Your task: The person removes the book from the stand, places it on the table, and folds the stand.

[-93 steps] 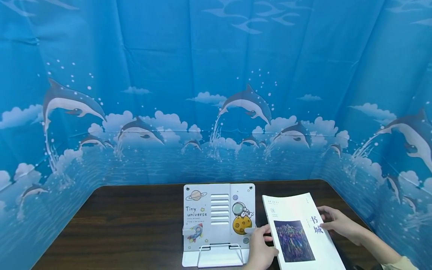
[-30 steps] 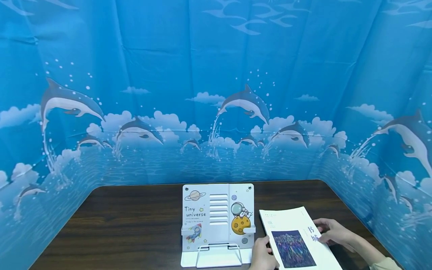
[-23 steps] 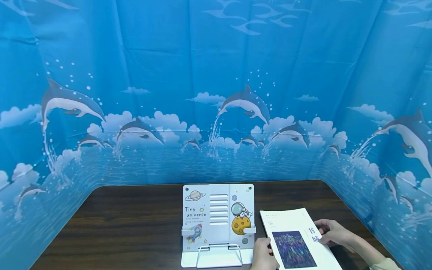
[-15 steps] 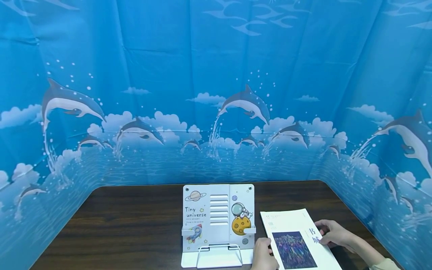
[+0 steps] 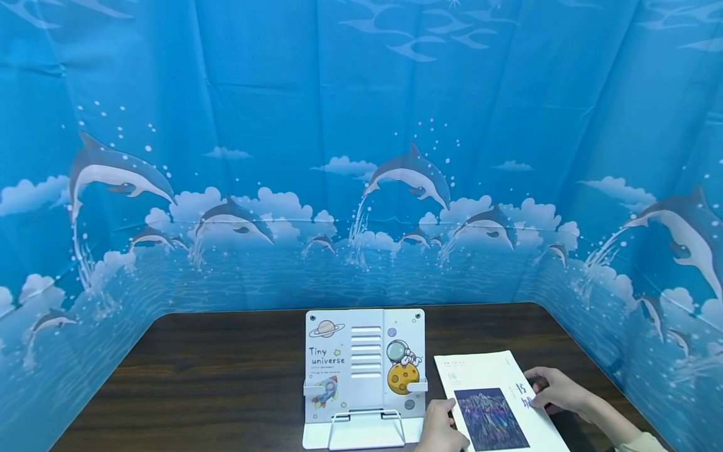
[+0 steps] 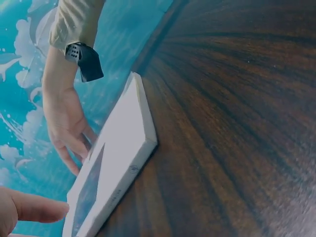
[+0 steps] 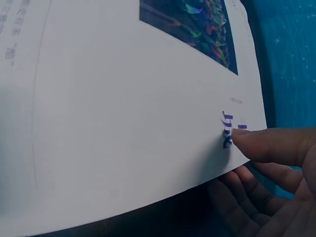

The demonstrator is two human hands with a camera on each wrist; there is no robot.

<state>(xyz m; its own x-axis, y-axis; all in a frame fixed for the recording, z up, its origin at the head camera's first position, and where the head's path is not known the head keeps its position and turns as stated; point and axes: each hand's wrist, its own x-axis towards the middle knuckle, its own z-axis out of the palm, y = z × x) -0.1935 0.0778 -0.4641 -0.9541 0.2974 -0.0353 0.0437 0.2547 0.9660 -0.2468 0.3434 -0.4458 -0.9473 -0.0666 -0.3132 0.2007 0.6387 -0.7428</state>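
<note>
A white magazine [image 5: 480,372] with a dark, colourful cover picture and purple Chinese characters lies at the front right, angled slightly. My left hand [image 5: 440,428] holds its left edge, fingertips at the side of the cover. At the opposite edge, my right hand [image 5: 559,390] pinches the magazine, thumb on top and the other fingers beneath. The right wrist view shows that thumb [image 7: 271,144] beside the purple lettering, with the near edge bowed up over a dark gap. In the left wrist view, the thick white spine [image 6: 131,170] runs along the tabletop.
A white metal book stand [image 5: 366,402] with "Tiny universe" cartoon prints, side clips and a wire front rest stands just left of the magazine. The dark wood table [image 5: 198,383] meets a blue dolphin curtain [image 5: 282,157] at its back and sides.
Over about three seconds both hands have brought the magazine down and toward the table's near side. In the last second they have barely moved; the stand stays in place.
</note>
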